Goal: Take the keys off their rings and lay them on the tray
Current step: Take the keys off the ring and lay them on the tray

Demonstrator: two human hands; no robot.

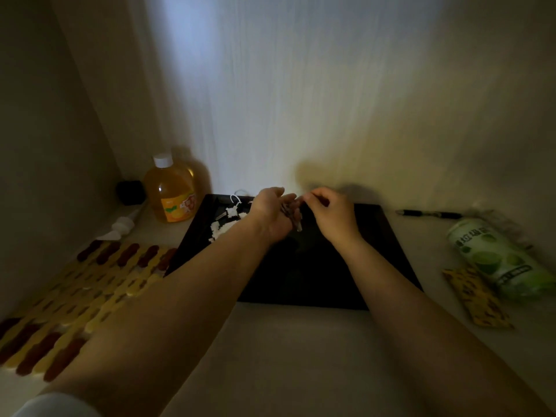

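Both hands meet mid-frame over the tray (376, 236): the left hand (269, 213) grips a bunch of keys (290, 213), the right hand (331, 213) pinches at its top. I'd judge few keys laid down yet.

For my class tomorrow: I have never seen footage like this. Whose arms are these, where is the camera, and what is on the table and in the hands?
There is no machine here: a person wears a camera on the head, looking down at their own arms. The left hand holds a small bunch of keys above a black tray, and the right hand pinches at the top of that bunch. White tags lie on the tray's left part. Around the tray are an orange bottle, a yellow and brown mat, a pen, a green can lying on its side and a yellow packet. The light is dim, so finer detail is unclear.
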